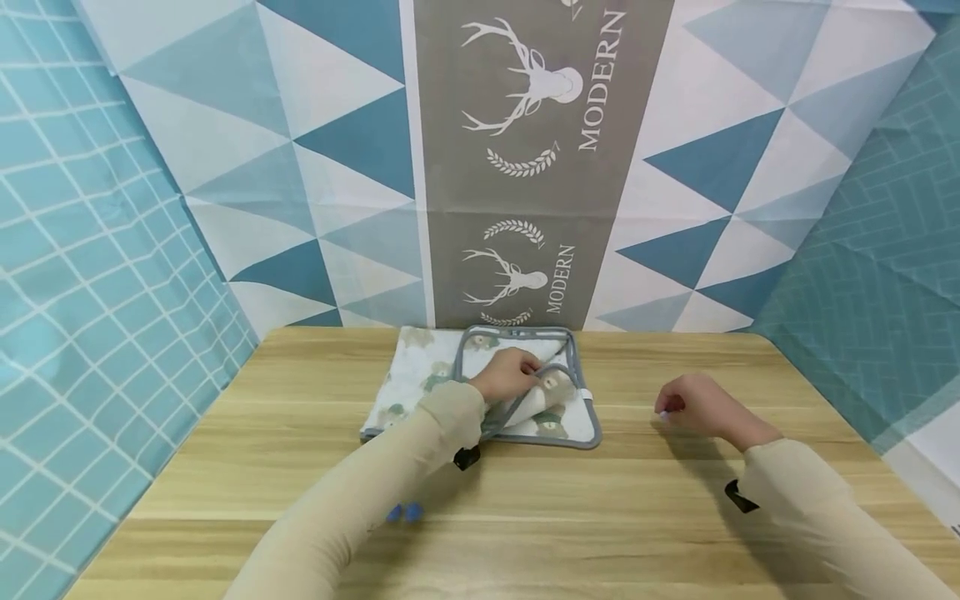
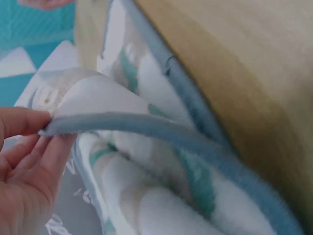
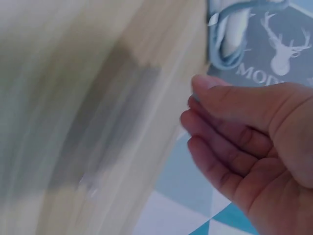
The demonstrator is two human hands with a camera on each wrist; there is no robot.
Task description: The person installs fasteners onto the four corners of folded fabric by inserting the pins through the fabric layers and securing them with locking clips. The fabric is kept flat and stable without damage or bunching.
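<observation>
A white cloth [image 1: 551, 421] with a bear print and grey-blue bound edges lies folded at the table's back. My left hand [image 1: 506, 375] pinches a bound edge of it between thumb and fingers, lifting a flap. In the left wrist view, that grey-blue binding [image 2: 146, 126] runs from the fingertips across the loose folds. To the right of the cloth, my right hand [image 1: 693, 404] hovers low over the wood, fingers loosely curled. Beneath it, in the right wrist view, a small shiny bit [image 3: 89, 185] shows blurred on the table.
Two small blue pieces [image 1: 403, 512] lie on the wooden table [image 1: 570, 533], partly beside my left sleeve. A white tag [image 1: 586, 394] sticks out from the cloth's right side. Behind the table stands a patterned wall covering [image 1: 517, 192], with blue tiled sheeting [image 1: 97, 250] along the left.
</observation>
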